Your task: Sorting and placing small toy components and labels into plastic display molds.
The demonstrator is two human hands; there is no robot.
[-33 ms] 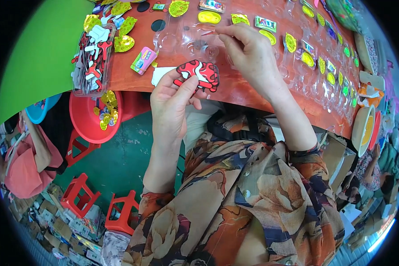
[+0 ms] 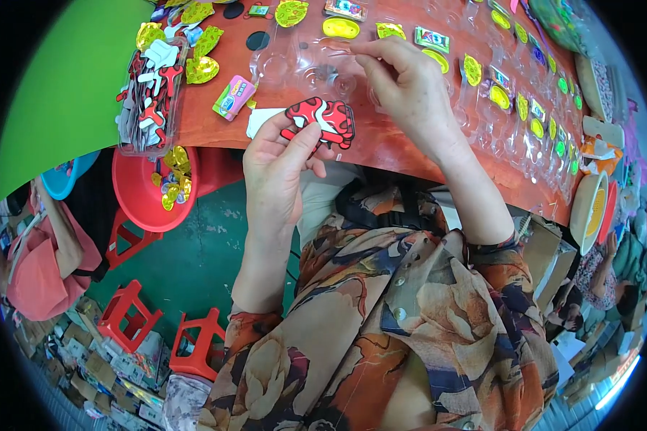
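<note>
Holding a stack of red-and-white cutouts [image 2: 336, 115] in the left hand [image 2: 280, 161], thumb pressed on top, by the desk's [image 2: 392, 149] near edge, long axis roughly side to side, left of and nearer the body than the right hand [image 2: 411, 90], poised over the clear tray [image 2: 274, 70], fingertips nearly together, cannot tell if gripping anything.

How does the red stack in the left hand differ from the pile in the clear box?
Order: the stack is roughly aligned; the pile is jumbled. Size: the stack is small; the pile is much bigger. Place: the stack is gripped in the left hand; the pile sits in the clear box on the table. Both show red and white.
</note>
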